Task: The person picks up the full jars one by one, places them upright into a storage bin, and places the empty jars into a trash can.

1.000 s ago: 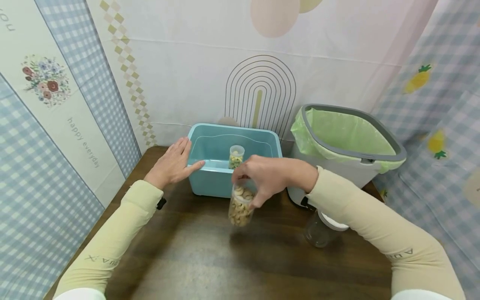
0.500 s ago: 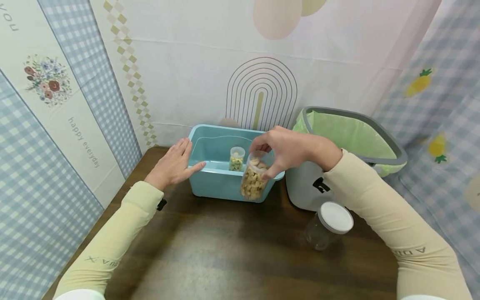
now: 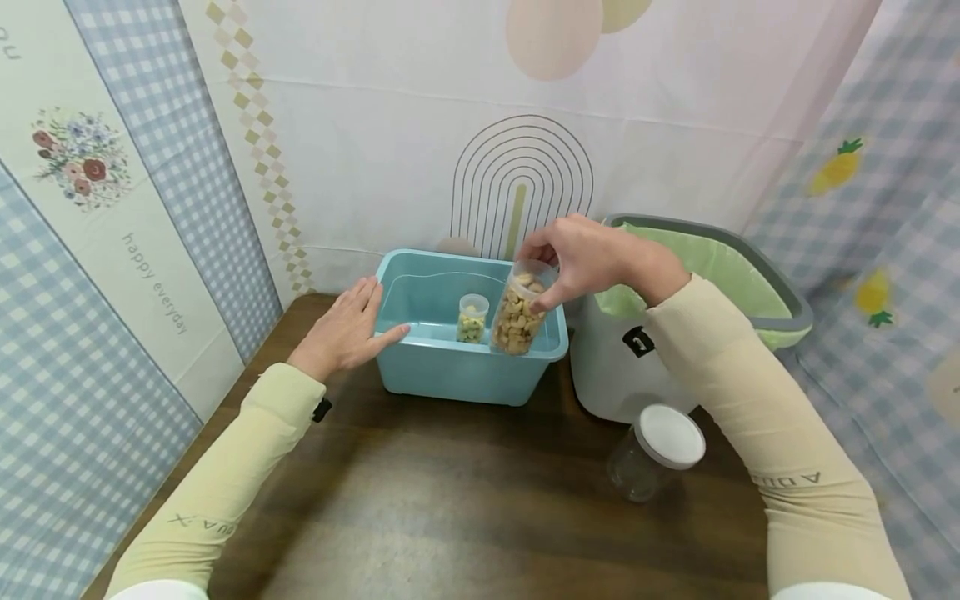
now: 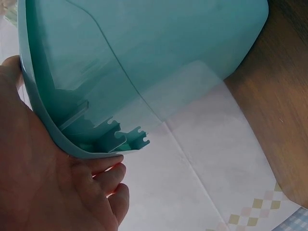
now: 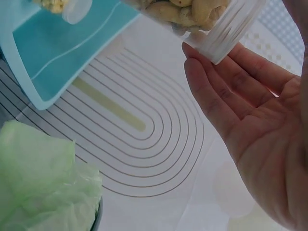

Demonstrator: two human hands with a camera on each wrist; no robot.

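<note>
My right hand (image 3: 588, 254) grips the top of a clear jar of cashews (image 3: 517, 315), thumb on the near side and fingers behind. The jar tilts slightly, held over the right part of a blue plastic bin (image 3: 457, 375), overlapping its front rim in the head view. Cashews (image 5: 204, 12) show through its wall in the right wrist view. Inside the bin stands a smaller clear container (image 3: 472, 318) of pale yellow-green pieces. At the bin's left corner rests my left hand (image 3: 341, 329), fingers extended against the rim (image 4: 53, 132), thumb reaching over the front edge.
Right of the bin stands a grey-white trash can (image 3: 615, 375) lined with a green bag (image 3: 697, 250). A clear jar with a white lid (image 3: 671, 436) sits in front of it on the dark wooden table (image 3: 450, 508). A printed cloth (image 3: 375, 167) hangs behind.
My right hand has raised the jar of cashews from in front of the bin, moving it up, rightward and over the bin. My left hand stays at the rim.
</note>
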